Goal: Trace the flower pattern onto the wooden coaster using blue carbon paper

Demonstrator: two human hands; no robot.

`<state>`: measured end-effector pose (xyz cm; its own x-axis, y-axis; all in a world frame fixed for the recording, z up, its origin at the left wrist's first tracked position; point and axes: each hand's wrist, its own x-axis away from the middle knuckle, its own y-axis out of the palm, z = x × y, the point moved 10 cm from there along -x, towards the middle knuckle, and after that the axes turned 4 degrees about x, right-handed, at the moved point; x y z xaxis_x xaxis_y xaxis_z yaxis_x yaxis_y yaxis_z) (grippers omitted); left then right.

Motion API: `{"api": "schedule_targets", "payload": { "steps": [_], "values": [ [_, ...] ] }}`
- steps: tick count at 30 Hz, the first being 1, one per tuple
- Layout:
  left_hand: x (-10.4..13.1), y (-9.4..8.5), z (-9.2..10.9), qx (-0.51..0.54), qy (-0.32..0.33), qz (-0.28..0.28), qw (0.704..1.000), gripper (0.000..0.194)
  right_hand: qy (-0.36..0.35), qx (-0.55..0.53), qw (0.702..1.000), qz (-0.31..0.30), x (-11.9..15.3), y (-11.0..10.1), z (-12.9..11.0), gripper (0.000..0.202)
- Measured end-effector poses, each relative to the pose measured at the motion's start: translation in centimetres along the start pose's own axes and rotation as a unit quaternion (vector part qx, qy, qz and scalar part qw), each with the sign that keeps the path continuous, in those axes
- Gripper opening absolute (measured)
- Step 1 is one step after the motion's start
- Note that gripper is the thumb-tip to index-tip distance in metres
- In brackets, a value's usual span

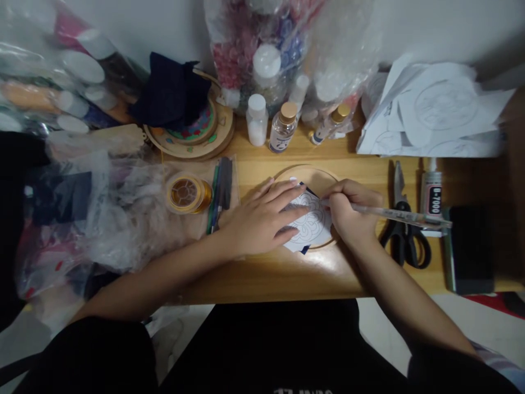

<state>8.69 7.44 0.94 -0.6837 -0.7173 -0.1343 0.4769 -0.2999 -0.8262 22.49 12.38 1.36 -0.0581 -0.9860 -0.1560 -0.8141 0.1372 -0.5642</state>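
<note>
A white paper with a line-drawn flower-like pattern lies over dark blue fabric on a round wooden board. My left hand rests flat on the paper's left side, fingers spread. In my right hand is a pen with a clear barrel, its back end pointing right. The pen's tip meets or nearly meets the paper's right edge; my fingers partly hide it.
Black-handled scissors, a glue tube and a dark phone lie at right. Small bottles stand behind the board. Left are a gold thread spool, pens and plastic bags. Papers are stacked back right.
</note>
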Motion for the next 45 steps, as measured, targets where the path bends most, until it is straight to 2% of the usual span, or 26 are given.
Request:
{"api": "schedule_targets", "payload": {
  "steps": [11, 16, 23, 34, 45],
  "values": [
    [0.02, -0.08, 0.14, 0.0, 0.009, 0.0, 1.0, 0.039, -0.015, 0.02, 1.0, -0.002, -0.01, 0.2, -0.37, 0.018],
    [-0.02, -0.03, 0.05, 0.003, 0.003, -0.003, 1.0, 0.038, -0.007, -0.003, 1.0, 0.019, 0.12, -0.25, -0.12, 0.019],
    [0.04, 0.0, 0.04, -0.001, 0.007, 0.002, 1.0, 0.038, -0.03, 0.013, 0.999, 0.001, 0.02, 0.17, -0.64, 0.019],
    [0.0, -0.14, 0.21, -0.004, 0.011, 0.008, 1.0, 0.038, -0.033, 0.032, 0.999, 0.009, -0.01, 0.09, -0.93, 0.018],
    [0.05, -0.04, 0.08, 0.003, 0.003, -0.004, 1.0, 0.038, -0.017, 0.009, 0.999, 0.029, 0.37, -0.37, 0.05, 0.019]
  ]
}}
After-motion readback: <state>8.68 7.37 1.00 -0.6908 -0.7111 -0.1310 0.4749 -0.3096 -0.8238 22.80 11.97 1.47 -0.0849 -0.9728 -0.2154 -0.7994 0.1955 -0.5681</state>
